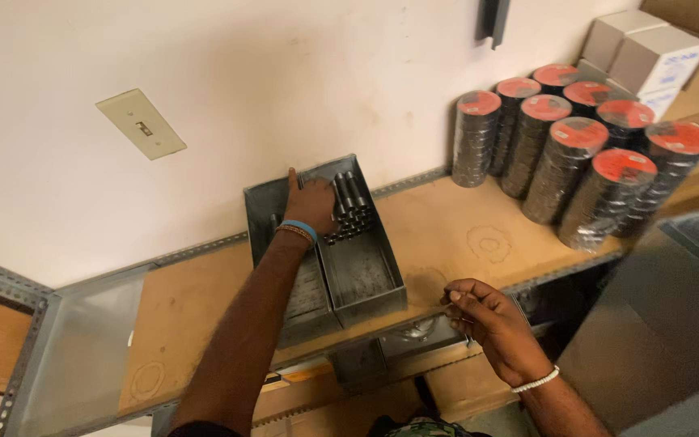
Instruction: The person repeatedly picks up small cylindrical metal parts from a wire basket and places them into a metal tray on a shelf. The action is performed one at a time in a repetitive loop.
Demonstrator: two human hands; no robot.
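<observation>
A grey metal bin [362, 275], split lengthwise into 2 compartments, sits on the wooden shelf [446, 226] against the pale wall [285, 73]. The left hand [311, 202] reaches into the far end of the bin, fingers spread and lying over the divider and a heap of dark metal rods [349, 212]; whether it has closed on any rod cannot be told. The rods lie in the bin's right compartment, bunched at the wall end, too tightly packed to count, and the rest of that compartment's floor is bare metal. The bin's left compartment is mostly covered by the forearm.

Right of the bin and nearer than it, at the shelf's front edge, the right hand [487, 316] is curled with fingertips pinched on a small thin metal piece [456, 298].

Farther right of the bin, 9 stacks of black tape rolls [576, 162] with red tops stand together. Behind them are 2 grey boxes [649, 48]. Left of the bin, 1 light switch plate [141, 123] is on the wall.
</observation>
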